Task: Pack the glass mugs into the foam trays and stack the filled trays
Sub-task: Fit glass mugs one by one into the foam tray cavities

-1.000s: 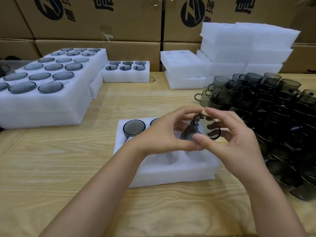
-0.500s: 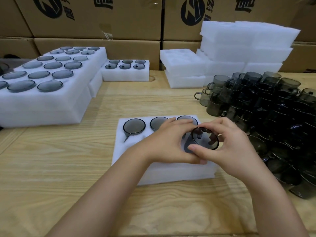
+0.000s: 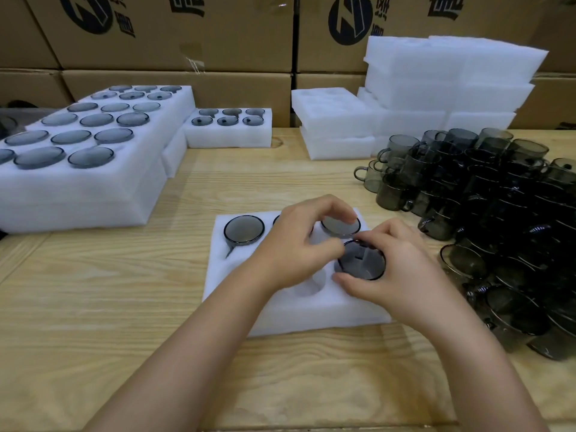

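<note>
Centrally: foam tray [image 3: 280, 313] on counter [image 3: 124, 307]. Glass mug [image 3: 361, 263] sits in tray's front-right pocket, rim pinched by right hand [image 3: 402, 275]. Left hand [image 3: 296, 247]: fingers curled over tray's rear row, thumb at mug; grip cannot be told. Loose mugs [image 3: 498, 213] heaped right of tray.

Light wooden desk [image 3: 93, 307] w/ visible grain; a knot [image 3: 277, 141] is seen nr the back edge. Behind that edge, brown cardboard boxes [image 3: 193, 42] are stacked in rows, printed w/ black round logos [image 3: 350, 20] & characters. A dark obj. [image 3: 9, 121], not identifiable, is seen at the left edge.
</note>
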